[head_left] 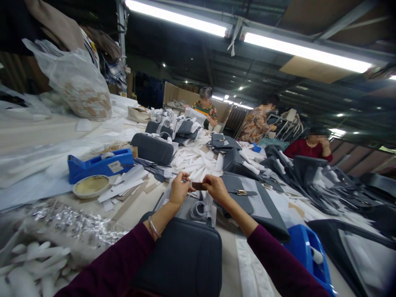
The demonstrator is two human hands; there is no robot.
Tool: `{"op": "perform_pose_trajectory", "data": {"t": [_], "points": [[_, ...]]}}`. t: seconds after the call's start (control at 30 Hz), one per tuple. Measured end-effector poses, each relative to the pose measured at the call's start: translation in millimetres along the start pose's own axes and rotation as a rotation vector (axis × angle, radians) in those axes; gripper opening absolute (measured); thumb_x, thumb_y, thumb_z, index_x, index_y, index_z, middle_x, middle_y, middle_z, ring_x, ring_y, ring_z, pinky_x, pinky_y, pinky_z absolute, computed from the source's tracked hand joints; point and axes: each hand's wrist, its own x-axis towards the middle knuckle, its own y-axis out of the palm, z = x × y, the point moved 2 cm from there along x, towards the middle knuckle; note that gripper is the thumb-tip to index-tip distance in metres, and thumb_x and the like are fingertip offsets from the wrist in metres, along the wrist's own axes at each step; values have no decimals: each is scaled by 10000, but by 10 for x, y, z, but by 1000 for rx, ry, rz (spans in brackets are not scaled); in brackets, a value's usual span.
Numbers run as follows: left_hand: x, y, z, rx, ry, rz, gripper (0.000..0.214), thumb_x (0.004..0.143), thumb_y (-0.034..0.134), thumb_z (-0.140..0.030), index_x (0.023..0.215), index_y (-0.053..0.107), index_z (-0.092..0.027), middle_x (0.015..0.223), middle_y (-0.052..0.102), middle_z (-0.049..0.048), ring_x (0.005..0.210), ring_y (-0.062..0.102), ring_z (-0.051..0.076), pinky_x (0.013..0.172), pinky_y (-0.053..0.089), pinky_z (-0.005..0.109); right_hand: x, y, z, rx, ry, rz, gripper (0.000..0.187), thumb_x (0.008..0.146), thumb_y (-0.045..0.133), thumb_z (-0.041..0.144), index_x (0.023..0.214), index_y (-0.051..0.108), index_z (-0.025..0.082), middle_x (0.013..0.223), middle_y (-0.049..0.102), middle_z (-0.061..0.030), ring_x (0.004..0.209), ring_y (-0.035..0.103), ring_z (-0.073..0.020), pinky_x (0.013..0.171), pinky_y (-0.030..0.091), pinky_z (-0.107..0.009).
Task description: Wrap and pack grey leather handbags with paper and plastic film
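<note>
My left hand (179, 189) and my right hand (217, 189) meet in front of me, both with fingers pinched. Between them is a small flat brown strip (198, 186); its material is too small to tell. The right fingers grip one end, and the left fingertips close at the other. Below my forearms lies a dark grey bag (182, 251), with its wrapped strap or handle (199, 210) bundled at the top edge. Just right of my right hand rests another grey bag (247, 198) with a gold buckle and white sheet on it.
Blue tape dispensers stand at left (102, 165) and right (309, 255). A round shallow dish (91, 186) sits beside paper strips. White paper rolls (194, 159) and more grey bags (153, 147) cover the table. Several people, including one in red (309, 148), work across it.
</note>
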Motion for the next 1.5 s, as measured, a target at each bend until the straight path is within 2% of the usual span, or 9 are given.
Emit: {"op": "perform_pose_trajectory", "data": {"t": [0.17, 0.33, 0.4, 0.5, 0.73, 0.83, 0.97, 1.3, 1.5], "points": [[-97, 15, -159, 321, 271, 40, 289, 736, 405, -38, 956, 519, -186, 888, 602, 11, 620, 618, 97, 604, 475, 209, 13, 49, 164, -55, -71, 30, 90, 698, 551, 117, 696, 600, 192, 708, 608, 0, 696, 520, -140, 660, 349, -236], [-293, 85, -350, 657, 563, 138, 279, 831, 406, -82, 1040, 546, -202, 1046, 591, 66, 966, 585, 192, 845, 458, 291, 8, 168, 104, 268, 74, -25, 90, 651, 588, 143, 630, 514, 191, 608, 573, 21, 603, 544, -132, 603, 422, -238], [-308, 68, -380, 665, 607, 27, 320, 841, 430, -103, 1140, 506, -189, 1161, 536, 99, 1093, 528, 220, 928, 427, 324, -19, 197, 37, 414, 149, -43, 92, 655, 589, 178, 657, 498, 193, 596, 578, 21, 569, 569, -136, 574, 460, -247], [-234, 29, -339, 598, 563, -122, 404, 800, 543, -157, 1194, 450, -155, 1183, 486, 126, 1110, 498, 241, 946, 414, 355, -90, 199, -69, 586, 215, -57, 142, 633, 618, 230, 677, 489, 192, 613, 596, 14, 592, 611, -153, 605, 505, -275], [-97, 88, -169, 502, 394, 214, 57, 793, 515, -134, 777, 525, -188, 760, 552, -1, 743, 531, 149, 714, 411, 256, -214, 143, -124, 518, 128, -20, 190, 605, 628, 195, 779, 552, 188, 718, 595, 16, 676, 585, -147, 635, 460, -262], [-123, 109, -187, 465, 463, 288, 75, 807, 494, -142, 761, 532, -186, 777, 558, 6, 778, 537, 152, 725, 410, 251, -243, 95, -49, 216, -32, -44, 201, 649, 640, 173, 849, 637, 191, 836, 591, -8, 771, 540, -147, 689, 417, -256], [-101, 106, -140, 448, 413, 239, 189, 766, 442, -62, 861, 559, -175, 884, 591, 30, 809, 563, 148, 755, 440, 256, -339, 36, -60, 10, 29, -127, 109, 745, 599, 175, 758, 705, 193, 776, 579, -25, 817, 506, -171, 749, 373, -273], [-37, 174, 88, 711, 271, 373, 353, 784, 416, -7, 985, 672, -146, 1006, 696, 88, 993, 618, 192, 917, 436, 295, -555, -81, -33, 122, -94, -80, 124, 775, 626, 185, 730, 737, 216, 819, 642, -34, 809, 558, -167, 740, 394, -261], [-58, 178, 18, 673, 329, 416, 292, 808, 480, -89, 991, 694, -167, 1037, 702, 72, 1014, 612, 196, 939, 422, 284, -584, -213, 102, 291, -154, -204, 169, 833, 560, 249, 812, 722, 209, 808, 665, -35, 810, 564, -179, 765, 423, -290]]}}
